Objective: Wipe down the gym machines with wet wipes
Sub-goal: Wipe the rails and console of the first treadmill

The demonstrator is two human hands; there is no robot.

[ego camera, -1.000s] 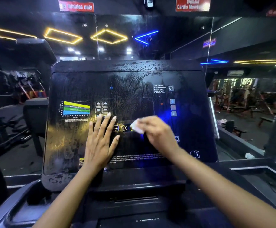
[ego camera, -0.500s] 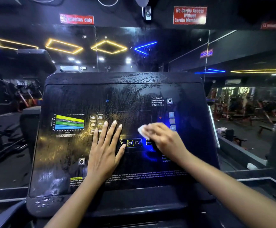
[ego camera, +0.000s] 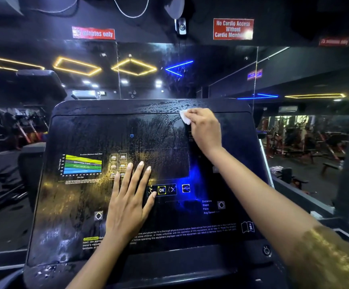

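R hand (ego camera: 205, 130) pinches wet wipe (ego camera: 185, 118) at console (ego camera: 82, 205) top edge; its face lies below fingers. L hand (ego camera: 127, 203) flat, fingers straight.

The left forearm (ego camera: 90, 265) and right forearm (ego camera: 252, 184) show bare skin, with sleeves out of view. The left grip (ego camera: 127, 205) has slim fingers with short, rounded nails. A gold, glittery patch (ego camera: 325, 259) covers the right forearm nearest the camera; whether it is cloth or light is unclear.

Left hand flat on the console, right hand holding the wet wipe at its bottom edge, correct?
Not the bottom. The head view shows the right hand holding the wet wipe at the top edge of the console; the left hand does lie flat.
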